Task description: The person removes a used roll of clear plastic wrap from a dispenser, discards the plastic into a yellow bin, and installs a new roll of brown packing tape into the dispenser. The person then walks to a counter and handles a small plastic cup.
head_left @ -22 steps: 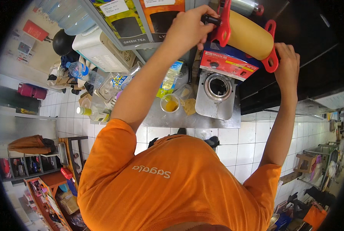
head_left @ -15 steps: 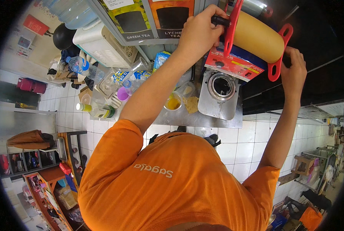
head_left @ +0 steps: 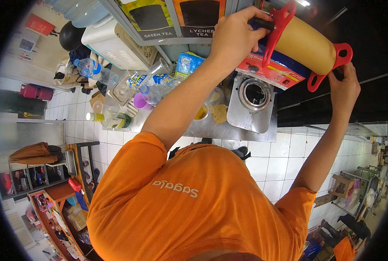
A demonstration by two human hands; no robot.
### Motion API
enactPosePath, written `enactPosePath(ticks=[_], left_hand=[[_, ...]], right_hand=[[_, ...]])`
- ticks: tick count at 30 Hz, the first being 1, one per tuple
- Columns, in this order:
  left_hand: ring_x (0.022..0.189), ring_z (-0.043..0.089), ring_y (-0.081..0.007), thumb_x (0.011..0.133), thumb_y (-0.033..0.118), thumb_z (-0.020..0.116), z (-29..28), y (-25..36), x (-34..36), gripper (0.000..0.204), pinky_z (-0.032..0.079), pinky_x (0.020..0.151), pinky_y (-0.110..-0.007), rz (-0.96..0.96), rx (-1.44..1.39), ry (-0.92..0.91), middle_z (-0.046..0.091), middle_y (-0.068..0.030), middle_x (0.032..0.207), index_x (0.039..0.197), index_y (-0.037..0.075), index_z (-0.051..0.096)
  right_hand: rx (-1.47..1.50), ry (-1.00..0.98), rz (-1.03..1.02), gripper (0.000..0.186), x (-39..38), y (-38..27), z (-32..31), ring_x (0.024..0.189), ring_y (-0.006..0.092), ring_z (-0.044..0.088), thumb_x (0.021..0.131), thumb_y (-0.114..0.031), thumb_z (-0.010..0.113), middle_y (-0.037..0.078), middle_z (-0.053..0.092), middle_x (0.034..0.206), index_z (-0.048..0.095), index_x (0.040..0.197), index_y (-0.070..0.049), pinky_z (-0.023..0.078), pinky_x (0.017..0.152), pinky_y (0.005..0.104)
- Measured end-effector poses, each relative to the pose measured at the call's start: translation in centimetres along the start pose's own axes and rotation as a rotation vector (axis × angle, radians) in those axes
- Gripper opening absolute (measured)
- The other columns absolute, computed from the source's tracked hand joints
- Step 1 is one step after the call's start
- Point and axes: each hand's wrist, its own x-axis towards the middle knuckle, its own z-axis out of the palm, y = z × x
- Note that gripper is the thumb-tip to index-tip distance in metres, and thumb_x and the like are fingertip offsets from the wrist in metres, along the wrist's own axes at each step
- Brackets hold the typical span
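Note:
A tan roll of film (head_left: pixel 307 45) sits between two red slotted end brackets, on top of a red and blue cup-sealing machine (head_left: pixel 270 71). My left hand (head_left: pixel 237 35) is closed around a black knob (head_left: pixel 262 24) outside the left red bracket (head_left: pixel 278 30). On the far side of the roll, my right hand (head_left: pixel 345 85) has its fingers bent at the edge of the right red bracket (head_left: pixel 343 54), thumb and fingertips against it. Below the machine's front, a metal plate with a round ring (head_left: pixel 255 95) sticks out toward me.
A metal counter (head_left: pixel 246 133) carries a cup of yellow liquid (head_left: pixel 201 112), a sponge-like yellow piece (head_left: pixel 220 114), a purple cup (head_left: pixel 141 101) and several bottles. Tea dispensers (head_left: pixel 172 19) stand behind. A white appliance (head_left: pixel 116 43) is at the left, a dark panel (head_left: pixel 368 98) at the right.
The roll and both hands sit farther right in view. The red brackets have turned, the right one now leaning more outward at its top. Both hands keep their places at the roll's ends.

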Motion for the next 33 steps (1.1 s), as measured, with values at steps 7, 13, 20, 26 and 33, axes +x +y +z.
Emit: enactPosePath(ticks=[7, 13, 20, 26, 33], left_hand=[[0.047, 0.064, -0.0109, 0.086, 0.012, 0.073, 1.0, -0.9, -0.3, 0.023, 0.047, 0.048, -0.027, 0.094, -0.042, 0.103, 0.067, -0.0045, 0.056, 0.108, 0.016, 0.073], [0.043, 0.050, -0.0045, 0.093, 0.002, 0.063, 0.8, -0.7, 0.4, 0.023, 0.037, 0.041, -0.024, 0.040, -0.141, 0.062, 0.058, -0.0011, 0.054, 0.114, 0.007, 0.068], [0.049, 0.066, -0.0114, 0.088, 0.014, 0.072, 0.5, -2.6, 0.3, 0.023, 0.048, 0.049, -0.027, -0.010, -0.190, 0.005, 0.067, -0.0045, 0.056, 0.111, 0.018, 0.072], [0.046, 0.062, -0.0106, 0.090, 0.017, 0.072, 0.4, -3.2, -0.3, 0.029, 0.046, 0.045, -0.026, 0.295, 0.140, 0.094, 0.064, -0.0048, 0.054, 0.119, 0.019, 0.069], [0.046, 0.062, -0.0114, 0.093, 0.020, 0.070, -2.2, -1.1, 0.3, 0.030, 0.050, 0.048, -0.027, 0.065, 0.072, -0.185, 0.064, -0.0054, 0.055, 0.123, 0.019, 0.068]], right_hand=[[0.049, -0.011, 0.067, 0.035, -0.3, -1.0, -0.1, 0.089, 0.0216, 0.070, 0.077, -0.009, 0.081, 0.007, 0.070, 0.100, 0.066, 0.108, -0.007, 0.055, 0.078, 0.0329], [0.073, -0.013, 0.059, 0.033, -0.1, -1.3, 0.5, 0.088, 0.0219, 0.069, 0.077, -0.008, 0.081, 0.008, 0.069, 0.099, 0.066, 0.106, -0.005, 0.055, 0.079, 0.0332], [0.120, -0.049, 0.076, 0.032, 0.3, -2.1, 0.0, 0.090, 0.0219, 0.069, 0.077, -0.006, 0.080, 0.007, 0.068, 0.100, 0.066, 0.105, -0.005, 0.055, 0.081, 0.0339], [0.145, -0.028, 0.033, 0.033, -0.1, -1.8, -0.1, 0.083, 0.0211, 0.066, 0.077, -0.004, 0.079, 0.006, 0.065, 0.099, 0.065, 0.107, -0.004, 0.052, 0.075, 0.0321], [0.233, -0.052, 0.076, 0.033, -1.2, -1.3, 1.1, 0.076, 0.0182, 0.062, 0.077, -0.003, 0.079, 0.006, 0.061, 0.094, 0.064, 0.106, -0.003, 0.050, 0.070, 0.0295]])
